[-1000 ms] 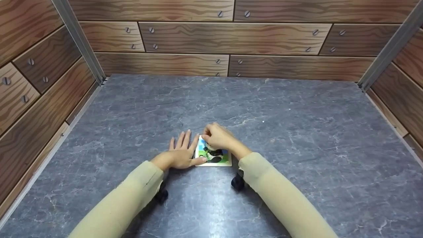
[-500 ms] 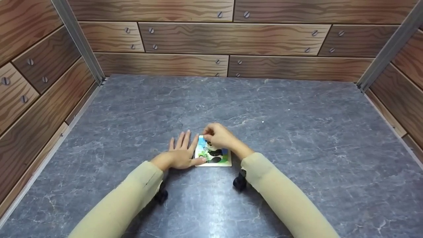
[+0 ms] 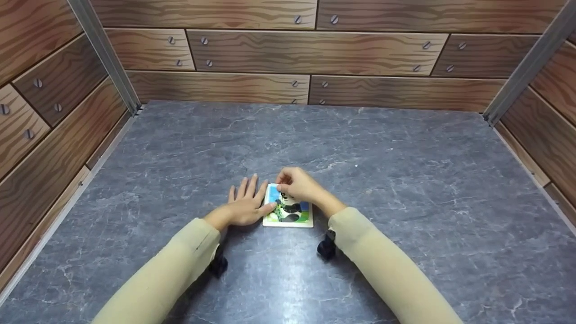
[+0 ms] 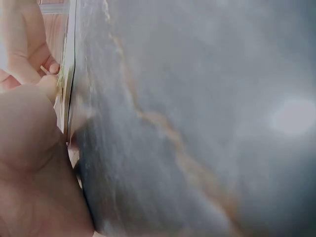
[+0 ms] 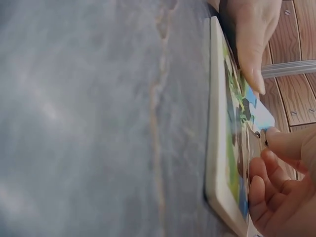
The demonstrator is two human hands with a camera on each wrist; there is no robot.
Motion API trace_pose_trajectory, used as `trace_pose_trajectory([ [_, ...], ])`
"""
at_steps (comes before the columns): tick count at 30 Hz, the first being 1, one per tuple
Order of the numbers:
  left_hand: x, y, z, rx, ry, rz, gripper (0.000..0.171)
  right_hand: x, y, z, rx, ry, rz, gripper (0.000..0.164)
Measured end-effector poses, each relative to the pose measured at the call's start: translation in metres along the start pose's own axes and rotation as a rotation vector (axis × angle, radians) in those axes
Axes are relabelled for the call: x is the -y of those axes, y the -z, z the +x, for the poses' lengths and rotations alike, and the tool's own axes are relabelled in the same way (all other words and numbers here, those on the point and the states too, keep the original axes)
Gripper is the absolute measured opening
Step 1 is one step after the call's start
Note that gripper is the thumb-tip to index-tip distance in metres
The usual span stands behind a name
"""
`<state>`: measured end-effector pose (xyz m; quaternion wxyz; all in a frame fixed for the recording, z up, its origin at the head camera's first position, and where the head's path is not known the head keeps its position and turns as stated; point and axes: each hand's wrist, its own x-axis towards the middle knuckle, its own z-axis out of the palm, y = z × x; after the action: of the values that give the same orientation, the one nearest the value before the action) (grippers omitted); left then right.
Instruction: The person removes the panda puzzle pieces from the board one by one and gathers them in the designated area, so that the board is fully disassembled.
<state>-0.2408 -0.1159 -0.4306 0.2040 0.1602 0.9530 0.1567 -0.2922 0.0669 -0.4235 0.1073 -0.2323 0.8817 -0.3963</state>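
A square panda jigsaw puzzle (image 3: 290, 218) with a pale wooden frame lies flat on the table between the two hands. At its left side the left hand (image 3: 243, 210) rests with straight, spread fingers, its thumb reaching over the picture. The right hand (image 3: 297, 183) is over the puzzle's far part, its other fingers curled. In the right wrist view, its thumb and finger pinch a blue-and-white puzzle piece (image 5: 262, 117) that stands tilted up from the picture. The left thumb (image 5: 253, 69) is close to that piece. The right hand hides the puzzle's far right corner.
The grey marbled tabletop (image 3: 405, 180) spreads around the puzzle. Wood-plank panels (image 3: 252, 51) enclose the back and sides, with metal posts (image 3: 105, 58) at the corners. A small black device (image 3: 327, 245) hangs below each sleeve cuff.
The left thumb has moved away from me, from the puzzle's near left corner up over the picture. The right hand stays over the far part, shifting only slightly.
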Motion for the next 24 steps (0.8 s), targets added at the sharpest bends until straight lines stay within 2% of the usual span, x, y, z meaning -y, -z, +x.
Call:
trace_pose_trajectory([
  [5,-0.001,0.001,0.002,0.007,0.026,0.005,0.078,0.003,-0.003,0.001,0.000,-0.044,-0.067,0.004],
  [10,-0.004,0.000,0.006,0.010,0.064,0.003,0.078,0.004,-0.003,0.002,0.002,-0.073,-0.075,0.003],
  [17,-0.008,0.001,0.008,0.029,0.104,0.016,0.081,0.001,-0.002,0.000,-0.014,-0.051,-0.057,0.003],
  [24,-0.005,-0.004,0.019,0.064,0.158,0.006,0.085,0.000,0.001,-0.004,-0.003,0.012,0.014,0.005],
])
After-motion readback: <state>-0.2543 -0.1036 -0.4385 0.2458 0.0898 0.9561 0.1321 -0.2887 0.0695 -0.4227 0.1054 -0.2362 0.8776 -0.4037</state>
